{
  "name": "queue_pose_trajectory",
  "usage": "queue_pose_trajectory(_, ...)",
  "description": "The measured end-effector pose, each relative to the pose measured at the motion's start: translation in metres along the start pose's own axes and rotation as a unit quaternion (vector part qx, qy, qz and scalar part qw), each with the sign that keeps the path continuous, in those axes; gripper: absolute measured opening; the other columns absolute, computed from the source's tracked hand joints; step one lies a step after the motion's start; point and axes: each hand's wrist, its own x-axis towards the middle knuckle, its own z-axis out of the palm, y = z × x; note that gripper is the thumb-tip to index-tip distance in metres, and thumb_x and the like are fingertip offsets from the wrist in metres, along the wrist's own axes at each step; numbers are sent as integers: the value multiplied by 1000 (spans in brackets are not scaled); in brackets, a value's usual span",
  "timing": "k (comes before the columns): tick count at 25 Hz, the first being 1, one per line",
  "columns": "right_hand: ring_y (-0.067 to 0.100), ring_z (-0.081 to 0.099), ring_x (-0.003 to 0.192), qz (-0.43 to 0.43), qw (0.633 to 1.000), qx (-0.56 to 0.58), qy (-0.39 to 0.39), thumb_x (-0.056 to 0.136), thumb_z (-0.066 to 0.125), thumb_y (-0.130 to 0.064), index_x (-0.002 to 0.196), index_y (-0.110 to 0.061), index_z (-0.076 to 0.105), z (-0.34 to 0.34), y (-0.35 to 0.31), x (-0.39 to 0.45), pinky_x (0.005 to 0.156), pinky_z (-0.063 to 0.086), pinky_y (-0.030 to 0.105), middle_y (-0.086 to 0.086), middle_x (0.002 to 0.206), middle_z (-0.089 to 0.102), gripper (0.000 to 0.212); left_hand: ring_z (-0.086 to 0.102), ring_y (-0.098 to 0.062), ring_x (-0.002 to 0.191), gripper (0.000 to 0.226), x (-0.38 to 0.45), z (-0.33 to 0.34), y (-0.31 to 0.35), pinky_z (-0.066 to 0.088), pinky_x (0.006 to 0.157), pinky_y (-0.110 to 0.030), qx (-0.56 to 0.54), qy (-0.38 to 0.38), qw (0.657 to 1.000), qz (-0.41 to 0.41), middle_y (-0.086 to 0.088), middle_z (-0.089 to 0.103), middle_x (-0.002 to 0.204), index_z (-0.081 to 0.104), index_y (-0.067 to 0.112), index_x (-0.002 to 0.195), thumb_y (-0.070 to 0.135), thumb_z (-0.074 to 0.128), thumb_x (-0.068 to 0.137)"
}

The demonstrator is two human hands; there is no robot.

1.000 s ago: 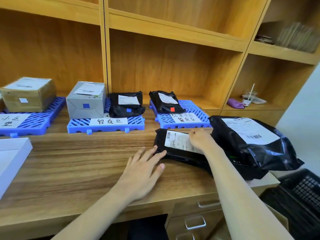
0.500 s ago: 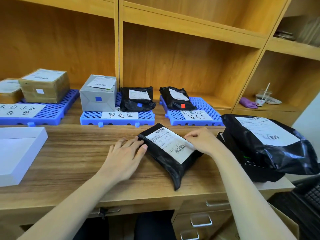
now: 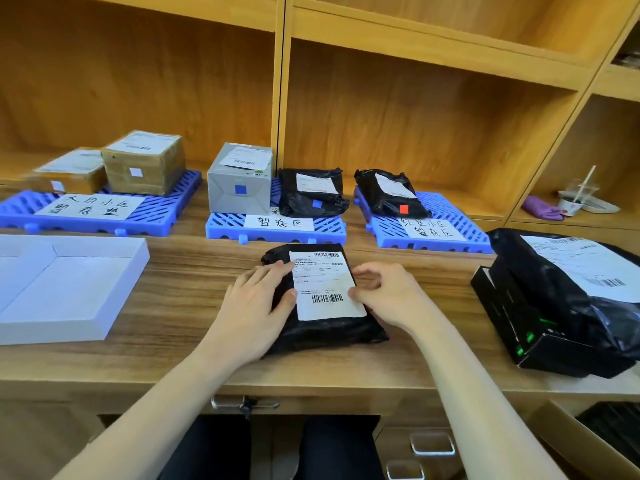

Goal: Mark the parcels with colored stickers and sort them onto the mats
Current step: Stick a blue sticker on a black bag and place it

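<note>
Five parcels already sit stickered on the three blue mats point(image 3: 429, 233) at twelve o'clock. Left hand point(image 3: 258, 303) and right hand point(image 3: 384, 294) lie flat, steadying an unmarked black parcel point(image 3: 325, 327) at centre; another bag point(image 3: 571, 282) waits at three o'clock

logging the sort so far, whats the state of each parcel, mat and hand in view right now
black parcel: flat on desk, label up, no sticker seen
left hand: resting on it
right hand: at label edge
brown boxes: on left mat, white stickers
grey box: on middle mat, blue sticker
small black bag: middle mat, blue sticker
right mat: one bag, red sticker
big black bag: unsorted
</note>
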Motion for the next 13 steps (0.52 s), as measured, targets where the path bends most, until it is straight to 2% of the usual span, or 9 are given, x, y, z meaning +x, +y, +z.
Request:
queue_pose_trajectory(2, 16, 62, 106, -25, 1000, -8, 8, 86, 70, -33, 120, -37, 66, 11, -6, -5, 82, 47, 26, -6, 107, 65, 35, 27, -22, 147, 50, -4, -2, -10, 24, 117, -43, 14, -1, 1000, -14, 12, 35, 157, 33, 35, 150, 36, 43, 101)
queue_pose_trajectory(4, 14, 60, 109, -66, 997, -40, 30, 91, 62, -36, 127, -37, 63, 24, -7, -10, 88, 45, 27, -8, 112, 62, 36, 22, -21, 149, 50, -7, -2, -18, 22, 117, -45, 25, -9, 999, -31, 14, 31, 159, 31, 36, 151, 39, 40, 102)
queue_pose_trajectory(9, 16, 57, 118, -97, 993, -52, 42, 99, 48, -42, 141, -38, 51, 42, -8, -19, 105, 44, 43, -11, 129, 62, 42, 15, -21, 151, 50, -9, -4, -27, 20, 117, -50, 28, -31, 998, -36, 20, 24, 161, 23, 41, 153, 45, 31, 103)
queue_pose_trajectory(13, 15, 60, 110, -113, 991, -45, 49, 100, 49, -37, 138, -36, 54, 46, -17, -25, 104, 43, 43, -12, 120, 65, 38, 12, -20, 152, 51, -6, -12, -36, 18, 119, -53, 40, -42, 998, -39, 22, 21, 161, 23, 41, 154, 45, 29, 104)
